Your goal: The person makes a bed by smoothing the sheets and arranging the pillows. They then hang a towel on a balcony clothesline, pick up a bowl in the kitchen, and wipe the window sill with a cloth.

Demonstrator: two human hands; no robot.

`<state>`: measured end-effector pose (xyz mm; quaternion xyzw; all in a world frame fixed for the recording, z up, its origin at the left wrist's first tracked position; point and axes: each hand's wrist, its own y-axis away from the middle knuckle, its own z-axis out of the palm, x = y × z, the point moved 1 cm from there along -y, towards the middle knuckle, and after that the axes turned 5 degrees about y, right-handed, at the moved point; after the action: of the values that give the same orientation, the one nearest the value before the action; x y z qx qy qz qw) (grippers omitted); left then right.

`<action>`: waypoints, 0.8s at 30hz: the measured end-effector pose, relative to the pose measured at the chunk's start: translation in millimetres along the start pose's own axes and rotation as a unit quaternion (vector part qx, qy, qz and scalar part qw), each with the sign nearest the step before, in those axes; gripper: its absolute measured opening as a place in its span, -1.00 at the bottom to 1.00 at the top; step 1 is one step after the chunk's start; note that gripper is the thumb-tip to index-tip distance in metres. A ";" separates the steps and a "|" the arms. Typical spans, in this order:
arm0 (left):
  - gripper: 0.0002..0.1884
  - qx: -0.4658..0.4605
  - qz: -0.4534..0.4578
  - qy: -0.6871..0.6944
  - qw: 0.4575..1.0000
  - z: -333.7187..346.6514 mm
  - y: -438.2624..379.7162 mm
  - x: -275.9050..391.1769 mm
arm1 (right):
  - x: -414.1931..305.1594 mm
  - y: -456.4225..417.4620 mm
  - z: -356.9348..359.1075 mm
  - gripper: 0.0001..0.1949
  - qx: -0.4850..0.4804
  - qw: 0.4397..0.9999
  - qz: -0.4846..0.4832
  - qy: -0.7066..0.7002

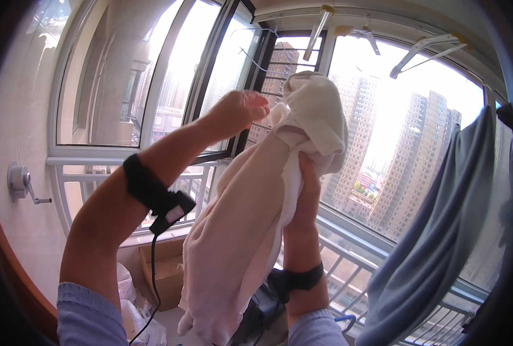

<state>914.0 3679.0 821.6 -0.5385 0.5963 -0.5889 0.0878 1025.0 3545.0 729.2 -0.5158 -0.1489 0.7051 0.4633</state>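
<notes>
A cream fleece hooded garment (239, 216) hangs down the middle of the view, its upper part bunched near the window. My right hand (309, 166) is raised under the bunched part, mostly hidden by the cloth, and holds it up. Left of the garment's top, my left hand (253, 107) is lifted with its fingers slightly curled; it appears apart from the cloth, with nothing visible in it. Each forearm wears a black strap, and the left strap carries a small device with a cable.
A drying rack (427, 49) hangs from the ceiling. Dark grey-blue cloth (434, 233) hangs at right. A crank handle (33, 190) sticks out of the left wall. Below are a cardboard box (165, 277), white plastic bags (139, 320) and a window railing (343, 268).
</notes>
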 end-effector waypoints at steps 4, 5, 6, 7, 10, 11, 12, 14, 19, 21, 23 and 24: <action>-0.63 0.083 0.088 -0.192 0.974 -36.3 -65.5 -26.5 | 22.7 -43.7 -2.4 -0.59 -0.016 0.999 -0.032 -0.012; -0.65 0.105 0.098 -0.222 0.964 -48.0 -80.9 -32.8 | 30.1 -50.1 -2.3 -0.59 -0.017 0.999 -0.041 0.001; -0.64 0.148 0.126 -0.263 0.945 -63.7 -98.8 -42.5 | 43.7 -56.2 -1.4 -0.59 -0.021 0.999 -0.049 0.001; -0.62 0.189 0.154 -0.302 0.922 -80.1 -117.8 -52.4 | 57.2 -64.2 -1.3 -0.60 -0.026 0.998 -0.058 0.001; -0.56 0.282 0.264 -0.383 0.839 -110.7 -177.9 -61.8 | 74.8 -104.9 -0.5 -0.60 -0.017 0.983 -0.163 0.081; -0.59 0.303 0.266 -0.421 0.813 -119.7 -196.2 -68.4 | 79.4 -117.8 7.5 -0.59 -0.015 0.982 -0.168 0.079; -0.61 0.325 0.267 -0.451 0.787 -122.8 -210.1 -70.7 | 79.0 -134.7 10.5 -0.58 -0.008 0.981 -0.174 0.086; -0.64 0.322 0.207 -0.505 0.773 -136.3 -236.9 -69.5 | 71.5 -157.4 22.3 -0.52 -0.027 0.993 -0.109 0.032; -0.57 0.205 0.130 -0.531 0.812 -159.1 -293.7 -71.4 | 82.2 -193.1 32.1 -0.54 -0.028 0.987 -0.131 0.085; -0.56 0.215 0.136 -0.515 0.818 -155.3 -304.5 -85.6 | 101.4 -204.4 24.5 -0.51 -0.027 0.977 -0.174 0.121; -0.65 0.120 0.028 -0.593 0.796 -150.3 -321.1 -78.1 | 101.7 -203.1 28.1 -0.47 -0.016 0.976 -0.172 0.132; -0.66 0.129 0.028 -0.540 0.831 -147.5 -323.9 -84.9 | 105.9 -208.2 25.9 -0.46 -0.017 0.979 -0.162 0.122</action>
<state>1013.9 3920.5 1077.6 -0.7377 0.3869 -0.2731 0.4811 1102.5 3747.1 821.0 -0.5752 -0.1848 0.5498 0.5768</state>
